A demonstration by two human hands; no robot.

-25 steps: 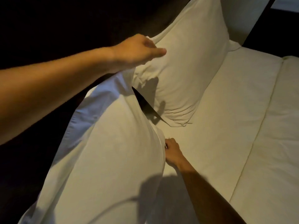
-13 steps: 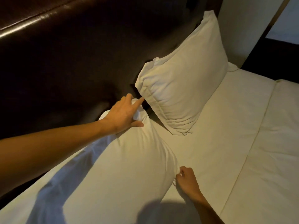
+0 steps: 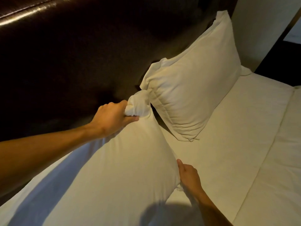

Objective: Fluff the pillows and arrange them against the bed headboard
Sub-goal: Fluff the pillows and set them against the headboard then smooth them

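I have the near pillow point(image 3: 114, 168) by two of its corners. My left hand point(image 3: 112, 119) is closed tight round the far top corner, with the cloth bunched into a knot that sticks out past my knuckles; my right hand point(image 3: 189, 176) pinches the near corner on the mattress side, thumb laid up along the pillow's edge and fingers tucked under the cloth. The pillow lies long and slanting between the two hands, its far end close to the dark headboard point(image 3: 73, 59) and its bunched corner touching or nearly touching the lower corner of the second pillow point(image 3: 192, 88), which already leans upright against the headboard.

To do this step well, I judge I should keep both grips firm and draw the corners apart so the filling spreads evenly, then tip the pillow up on its long edge and set its back flat to the headboard, beside the other and not overlapping it. The risk I see is the knotted corner: if I let it go without smoothing it, it may stay crumpled. The sheet point(image 3: 228, 144) beneath looks smooth, so I should lift and not drag.
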